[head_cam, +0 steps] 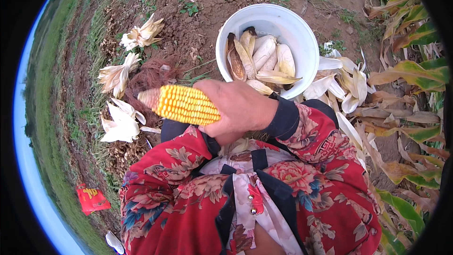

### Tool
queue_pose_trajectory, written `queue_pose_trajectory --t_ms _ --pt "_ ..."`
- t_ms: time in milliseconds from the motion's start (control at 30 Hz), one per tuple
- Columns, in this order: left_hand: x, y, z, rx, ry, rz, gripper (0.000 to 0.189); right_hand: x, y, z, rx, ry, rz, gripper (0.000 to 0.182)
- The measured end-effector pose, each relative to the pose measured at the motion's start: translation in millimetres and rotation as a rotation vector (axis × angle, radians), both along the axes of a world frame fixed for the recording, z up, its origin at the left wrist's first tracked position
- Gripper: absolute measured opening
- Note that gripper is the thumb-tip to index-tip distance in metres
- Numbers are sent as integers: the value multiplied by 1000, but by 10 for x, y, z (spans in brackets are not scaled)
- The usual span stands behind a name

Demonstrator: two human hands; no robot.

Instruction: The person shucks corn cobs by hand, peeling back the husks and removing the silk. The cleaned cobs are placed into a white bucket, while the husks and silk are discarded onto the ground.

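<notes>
My right hand (240,104) is wrapped around the right end of an ear of corn (187,104). Bright yellow kernels are bare along the visible part of the ear, and its pale pinkish tip points left. Most of my left hand (228,138) is hidden beneath the right; only a bit of skin shows beside its dark cuff, so its grip cannot be made out. Pale husk (237,146) shows just below the hands. Beyond them a white plastic bucket (308,49) holds several ears of corn (263,53) still in dry husks.
Loose husks (348,85) are heaped right of the bucket, beside leaning corn plants (407,127). Husk bunches (120,122) lie on the soil to the left, near a tangle of reddish netting (148,78) and peanuts (124,154). A red packet (92,198) lies farther left.
</notes>
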State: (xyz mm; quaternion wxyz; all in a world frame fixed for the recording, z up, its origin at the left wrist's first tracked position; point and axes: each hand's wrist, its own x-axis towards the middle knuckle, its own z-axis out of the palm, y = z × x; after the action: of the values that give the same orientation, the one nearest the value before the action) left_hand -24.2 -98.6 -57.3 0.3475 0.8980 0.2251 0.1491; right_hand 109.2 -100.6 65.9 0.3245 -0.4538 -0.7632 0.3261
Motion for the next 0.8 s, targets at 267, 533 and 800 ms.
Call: queue_pose_trajectory --t_ms 267,533,800 --pt "-110 -10 213 -204 10 -24 30 -72 -82 12 124 1 36 59" --pt "-67 62 980 -982 -236 286 45 327 384 -69 -254 1192 -219 39" --pt "368 187 948 -437 -90 515 55 483 574 -293 8 1110 -675 41"
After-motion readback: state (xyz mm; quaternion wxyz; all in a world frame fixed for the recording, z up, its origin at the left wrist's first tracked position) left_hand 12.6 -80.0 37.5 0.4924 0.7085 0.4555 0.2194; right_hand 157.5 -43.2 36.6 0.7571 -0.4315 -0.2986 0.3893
